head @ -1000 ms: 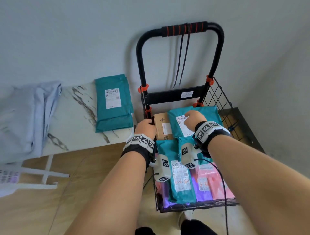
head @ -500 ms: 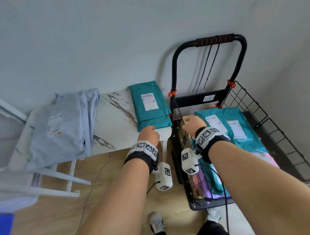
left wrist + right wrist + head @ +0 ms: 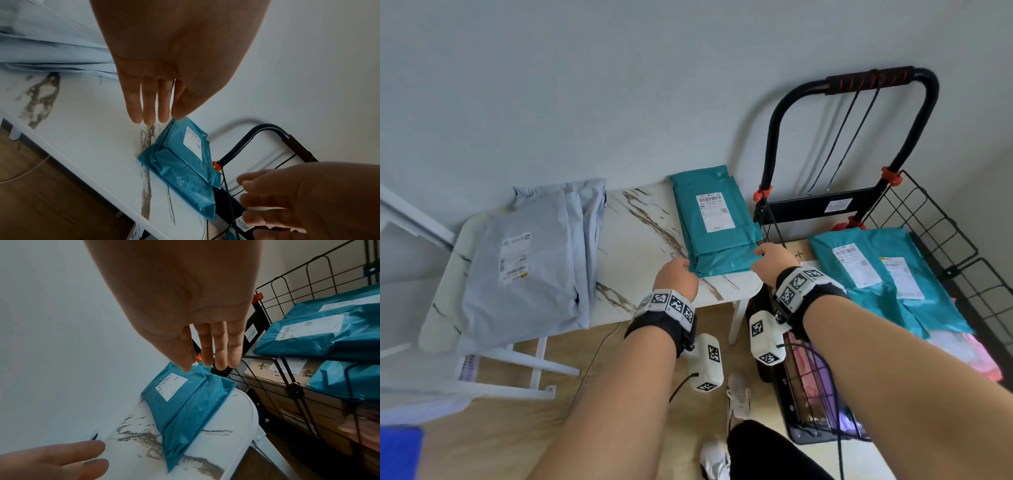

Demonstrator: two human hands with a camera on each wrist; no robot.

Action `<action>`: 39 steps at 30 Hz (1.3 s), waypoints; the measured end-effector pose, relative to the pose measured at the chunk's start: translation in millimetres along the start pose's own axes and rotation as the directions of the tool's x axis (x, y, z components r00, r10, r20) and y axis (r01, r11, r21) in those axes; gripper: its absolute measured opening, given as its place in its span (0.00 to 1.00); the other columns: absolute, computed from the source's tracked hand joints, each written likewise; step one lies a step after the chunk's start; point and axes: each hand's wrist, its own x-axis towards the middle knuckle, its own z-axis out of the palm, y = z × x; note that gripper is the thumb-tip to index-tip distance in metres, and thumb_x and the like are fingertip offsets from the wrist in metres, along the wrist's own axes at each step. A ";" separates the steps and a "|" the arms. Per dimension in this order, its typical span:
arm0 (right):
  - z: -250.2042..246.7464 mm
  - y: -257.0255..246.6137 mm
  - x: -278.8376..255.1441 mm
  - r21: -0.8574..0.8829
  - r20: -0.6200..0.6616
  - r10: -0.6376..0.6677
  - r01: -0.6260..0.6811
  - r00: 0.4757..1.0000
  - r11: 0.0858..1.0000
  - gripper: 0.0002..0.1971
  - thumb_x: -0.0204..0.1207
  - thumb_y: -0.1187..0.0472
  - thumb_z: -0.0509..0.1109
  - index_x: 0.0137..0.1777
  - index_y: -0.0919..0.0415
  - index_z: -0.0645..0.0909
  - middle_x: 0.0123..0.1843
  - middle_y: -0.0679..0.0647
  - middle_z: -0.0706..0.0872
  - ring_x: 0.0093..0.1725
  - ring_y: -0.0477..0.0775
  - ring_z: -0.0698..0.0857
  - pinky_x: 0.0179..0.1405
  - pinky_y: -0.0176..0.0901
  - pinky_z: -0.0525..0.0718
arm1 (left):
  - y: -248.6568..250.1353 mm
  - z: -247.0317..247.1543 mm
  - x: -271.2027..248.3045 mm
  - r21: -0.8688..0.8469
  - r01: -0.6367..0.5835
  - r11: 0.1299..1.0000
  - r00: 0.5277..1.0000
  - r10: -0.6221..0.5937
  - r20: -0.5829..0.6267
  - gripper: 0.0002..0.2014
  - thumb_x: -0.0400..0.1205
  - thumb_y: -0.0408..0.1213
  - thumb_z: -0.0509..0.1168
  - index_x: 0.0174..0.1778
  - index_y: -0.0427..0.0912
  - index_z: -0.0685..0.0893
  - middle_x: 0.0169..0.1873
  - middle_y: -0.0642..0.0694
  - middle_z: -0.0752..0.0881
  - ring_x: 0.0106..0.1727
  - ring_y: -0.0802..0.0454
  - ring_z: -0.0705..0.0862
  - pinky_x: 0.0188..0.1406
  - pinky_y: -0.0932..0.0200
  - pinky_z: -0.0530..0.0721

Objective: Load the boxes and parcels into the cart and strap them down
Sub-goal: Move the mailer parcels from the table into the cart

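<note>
A teal parcel (image 3: 717,219) with a white label lies on the marble table (image 3: 640,233), right beside the cart. My left hand (image 3: 676,277) reaches its near left corner and my right hand (image 3: 770,260) its near right corner. Both hands have straight fingers and hold nothing; whether they touch the parcel I cannot tell. The wrist views show the same parcel (image 3: 185,164) (image 3: 185,399) below the left hand (image 3: 156,104) and the right hand (image 3: 209,350). The black wire cart (image 3: 928,219) holds teal parcels (image 3: 876,274), a cardboard box (image 3: 287,378) and pink parcels (image 3: 976,353).
A large grey parcel (image 3: 527,267) lies on the table's left half. Black straps (image 3: 849,137) hang from the cart's handle (image 3: 866,80). The wall stands close behind the table and cart. A white frame (image 3: 517,363) and wooden floor lie below the table.
Both hands left the parcels in the cart and moved left to the teal parcel on the table. The head view swung left with them.
</note>
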 end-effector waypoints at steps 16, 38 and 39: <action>-1.5 -14.3 154.5 0.090 0.118 0.163 -0.174 0.980 0.981 0.23 0.76 0.65 0.63 0.72 0.58 0.73 0.64 0.59 0.83 0.61 0.62 0.83 0.62 0.56 0.83 | 43.8 23.8 129.7 0.006 0.148 0.989 0.983 -0.148 0.105 0.27 0.81 0.27 0.56 0.79 0.42 0.68 0.76 0.41 0.72 0.72 0.42 0.75 0.69 0.52 0.77; -2.6 -15.2 132.4 0.206 0.057 0.108 -0.117 0.993 0.971 0.15 0.75 0.70 0.61 0.56 0.61 0.84 0.47 0.57 0.85 0.48 0.60 0.83 0.52 0.48 0.84 | 27.5 10.1 127.3 -0.266 0.192 0.945 0.981 -0.194 0.018 0.11 0.77 0.34 0.67 0.53 0.37 0.87 0.49 0.43 0.89 0.44 0.44 0.84 0.41 0.60 0.76; -4.0 -14.2 124.0 0.210 0.045 0.108 -0.116 0.993 0.971 0.15 0.75 0.70 0.60 0.56 0.62 0.84 0.48 0.58 0.85 0.49 0.61 0.83 0.53 0.49 0.85 | 27.5 9.9 119.5 -0.264 0.173 0.949 0.984 -0.178 0.004 0.10 0.77 0.34 0.67 0.52 0.37 0.86 0.47 0.44 0.88 0.43 0.45 0.83 0.41 0.60 0.75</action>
